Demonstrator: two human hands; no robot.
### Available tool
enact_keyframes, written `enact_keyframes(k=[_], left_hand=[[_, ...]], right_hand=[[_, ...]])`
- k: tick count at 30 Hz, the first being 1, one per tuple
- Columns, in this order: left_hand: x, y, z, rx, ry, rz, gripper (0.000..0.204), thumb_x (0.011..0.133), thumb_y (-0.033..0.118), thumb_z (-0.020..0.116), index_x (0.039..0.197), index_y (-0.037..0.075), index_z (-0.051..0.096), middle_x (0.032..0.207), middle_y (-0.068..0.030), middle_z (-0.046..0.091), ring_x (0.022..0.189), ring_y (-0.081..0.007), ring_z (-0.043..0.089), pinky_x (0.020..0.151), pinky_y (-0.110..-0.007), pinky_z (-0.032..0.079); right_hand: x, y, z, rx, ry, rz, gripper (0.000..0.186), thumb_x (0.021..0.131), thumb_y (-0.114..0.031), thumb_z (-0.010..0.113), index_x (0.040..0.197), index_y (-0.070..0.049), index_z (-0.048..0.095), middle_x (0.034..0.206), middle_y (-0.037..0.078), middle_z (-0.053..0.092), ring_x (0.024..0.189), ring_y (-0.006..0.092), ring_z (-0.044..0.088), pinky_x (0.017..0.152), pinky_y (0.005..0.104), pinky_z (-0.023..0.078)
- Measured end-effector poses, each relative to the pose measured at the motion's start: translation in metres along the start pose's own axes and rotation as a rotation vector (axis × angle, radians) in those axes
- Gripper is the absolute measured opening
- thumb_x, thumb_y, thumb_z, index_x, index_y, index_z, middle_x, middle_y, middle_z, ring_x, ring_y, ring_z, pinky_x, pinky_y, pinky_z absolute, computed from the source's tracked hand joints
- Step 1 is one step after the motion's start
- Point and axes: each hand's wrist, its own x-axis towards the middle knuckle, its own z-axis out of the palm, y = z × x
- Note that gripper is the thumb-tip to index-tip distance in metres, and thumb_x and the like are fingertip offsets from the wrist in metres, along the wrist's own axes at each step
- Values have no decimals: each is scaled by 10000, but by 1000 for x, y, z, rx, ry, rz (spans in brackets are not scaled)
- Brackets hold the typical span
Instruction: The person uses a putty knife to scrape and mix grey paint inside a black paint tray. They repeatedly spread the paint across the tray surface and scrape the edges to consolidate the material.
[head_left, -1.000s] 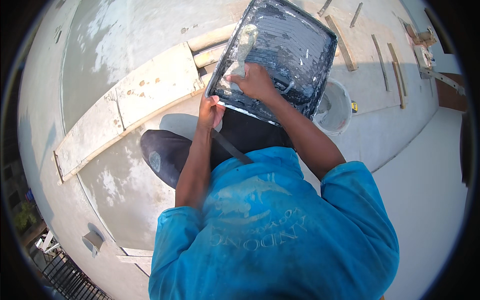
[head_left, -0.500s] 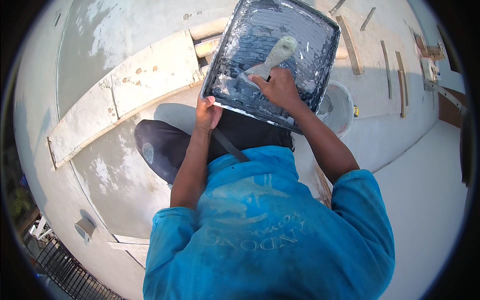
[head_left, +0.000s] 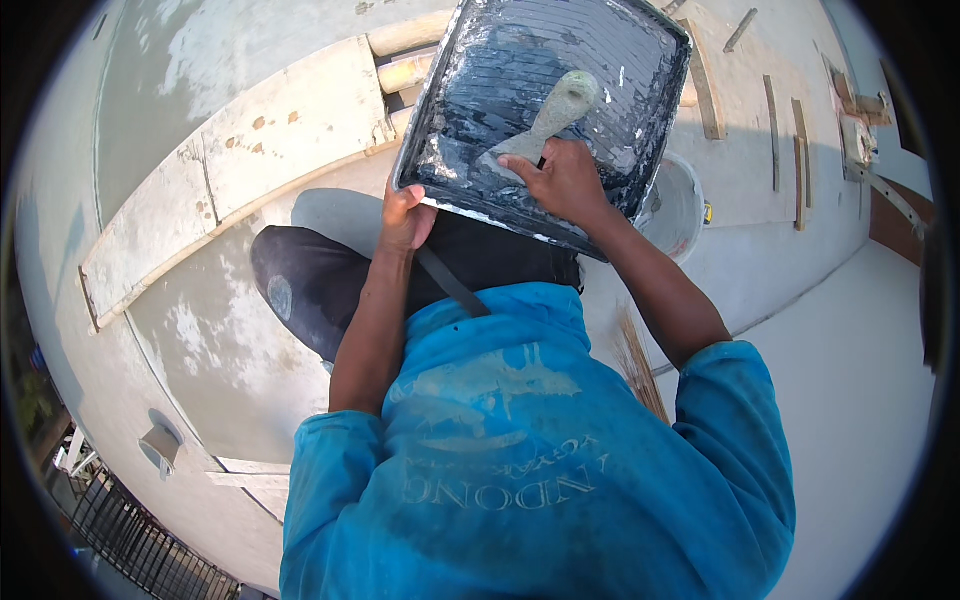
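Observation:
A black paint tray [head_left: 480, 105] with a ribbed floor, streaked with dried white paint, is tilted above my lap. My left hand [head_left: 408, 215] is closed on its near left corner, thumb over the rim. Inside the tray is a putty knife [head_left: 568, 100] crusted with grey, its handle pointing up to the right. My right hand [head_left: 565, 185] is closed on the knife low down by the blade, with the thumb laid along it. The blade's edge is against or just above the tray floor; I cannot tell which.
A clear bucket [head_left: 675, 210] stands right of the tray, partly behind it. Dry bristles [head_left: 638, 365] lie by my right side. A pale board [head_left: 290, 125] runs along the left. Wooden strips [head_left: 705, 85] are at the far right, and a small cup-shaped thing [head_left: 160, 445] at lower left.
The tray has shifted slightly to the right in view, while my left hand and knee sit a little further left. Both hands keep their holds, and the knife has barely moved.

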Motion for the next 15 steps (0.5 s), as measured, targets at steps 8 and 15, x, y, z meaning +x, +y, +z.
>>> enact_keyframes(k=[8,15], left_hand=[[3,8,9,49,-38,12,884,765,214,709,1505,-53,307,1360,-171,549,1260,-282,562,1074,-417,459],[2,7,7,54,-15,-14,866,782,192,686,1514,-52,294,1376,-174,534,1272,-278,552,1093,-419,443]], right_hand=[[-4,9,-1,60,-122,13,509,845,-397,780,700,73,651,582,227,598,563,371,635,559,449,486],[-12,-2,0,-70,16,-36,491,844,-405,777,709,54,668,581,209,603,544,379,619,547,444,492]])
